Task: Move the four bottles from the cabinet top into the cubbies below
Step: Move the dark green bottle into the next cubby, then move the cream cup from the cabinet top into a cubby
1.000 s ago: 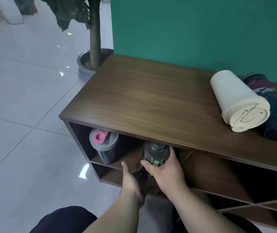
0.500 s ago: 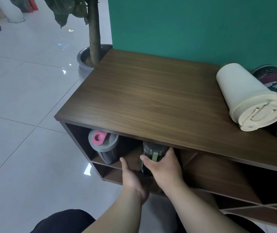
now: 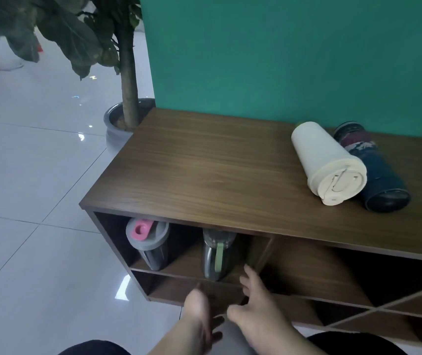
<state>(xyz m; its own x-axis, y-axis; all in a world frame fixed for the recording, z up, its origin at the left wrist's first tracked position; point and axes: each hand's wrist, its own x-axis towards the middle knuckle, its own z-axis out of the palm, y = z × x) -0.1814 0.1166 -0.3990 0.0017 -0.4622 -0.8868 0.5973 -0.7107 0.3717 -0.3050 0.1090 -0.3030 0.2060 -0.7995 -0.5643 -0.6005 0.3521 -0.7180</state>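
Two bare hands sit at the bottom centre of the frame, in front of a wooden cabinet (image 3: 204,180). The left hand (image 3: 198,316) and right hand (image 3: 253,308) are both open and hold nothing. Just above them, a dark bottle with a green loop (image 3: 217,254) stands in an upper cubby. Left of it, a grey bottle with a pink cap (image 3: 148,243) stands in the neighbouring cubby. At the right of the cabinet top, a cream bottle (image 3: 325,160) and a dark blue bottle (image 3: 374,167) lie touching, side by side.
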